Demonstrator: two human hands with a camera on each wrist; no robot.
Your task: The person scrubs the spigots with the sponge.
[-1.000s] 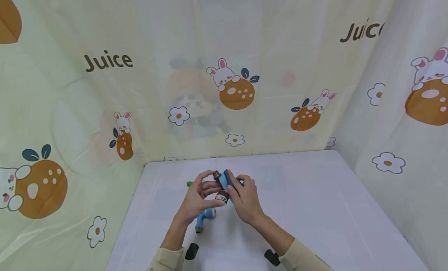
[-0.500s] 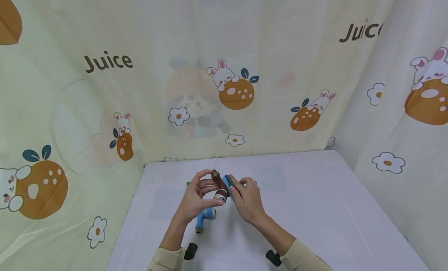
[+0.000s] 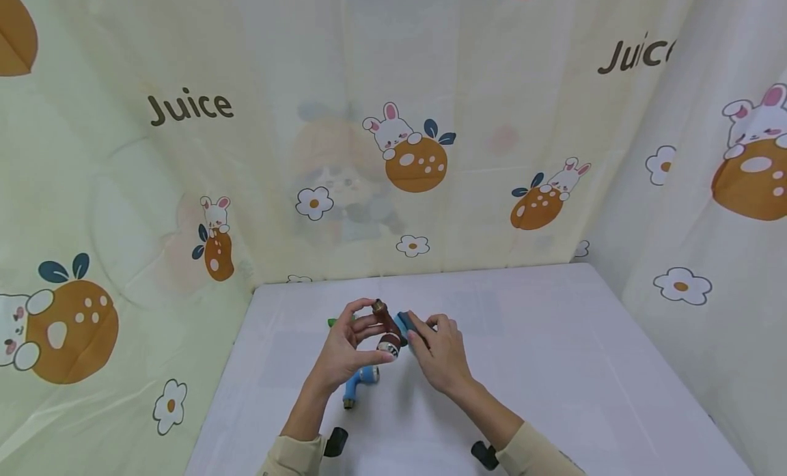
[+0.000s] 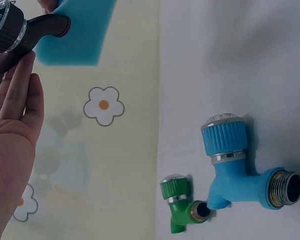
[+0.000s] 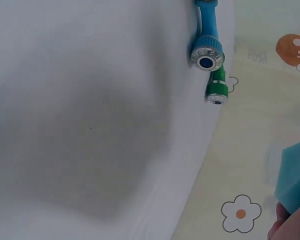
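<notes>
In the head view my left hand (image 3: 346, 346) grips a brown water tap (image 3: 386, 324) above the table, thumb at its silver-capped knob and fingers at the other end. My right hand (image 3: 441, 353) pinches a blue sponge (image 3: 402, 322) beside the tap's right side. The left wrist view has the sponge (image 4: 82, 35) behind the tap's spout; whether they touch is unclear. A blue tap (image 4: 232, 170) lies on the table below my left hand, with a green tap (image 4: 180, 205) farther back, mostly hidden by that hand in the head view.
The white-covered table (image 3: 522, 367) ends at a printed curtain (image 3: 479, 210) behind and at both sides. Black devices (image 3: 335, 442) sit at both wrists, by the beige sleeves (image 3: 295, 455).
My right hand has drawn the sponge back to the right, off the front of the brown tap, uncovering its body. My left hand stays nearly in place, still holding the tap.
</notes>
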